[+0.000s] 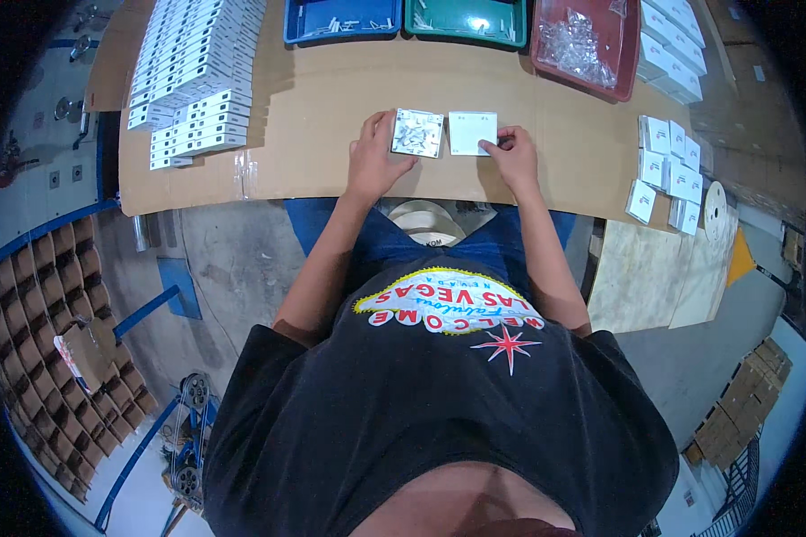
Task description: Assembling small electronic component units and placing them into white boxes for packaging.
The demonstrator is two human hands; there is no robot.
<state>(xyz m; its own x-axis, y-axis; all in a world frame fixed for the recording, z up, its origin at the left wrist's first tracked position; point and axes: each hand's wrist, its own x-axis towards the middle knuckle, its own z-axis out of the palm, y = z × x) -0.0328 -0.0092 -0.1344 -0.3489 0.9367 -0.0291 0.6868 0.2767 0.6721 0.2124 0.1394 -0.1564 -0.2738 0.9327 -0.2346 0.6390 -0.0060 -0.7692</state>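
Note:
Near the front edge of the cardboard-covered table, my left hand grips a small square white box by its left side. Its top is open, and clear or silvery pieces lie inside, too small to make out. Just right of it, a narrow gap apart, is a flat, plain white square cover. My right hand pinches that cover at its lower right corner, thumb on top. Whether the two pieces rest on the table or are slightly raised I cannot tell.
Tall stacks of white boxes stand at the far left. Along the back are a blue tray, a green tray and a red tray with clear plastic packets. More white boxes sit at the right edge.

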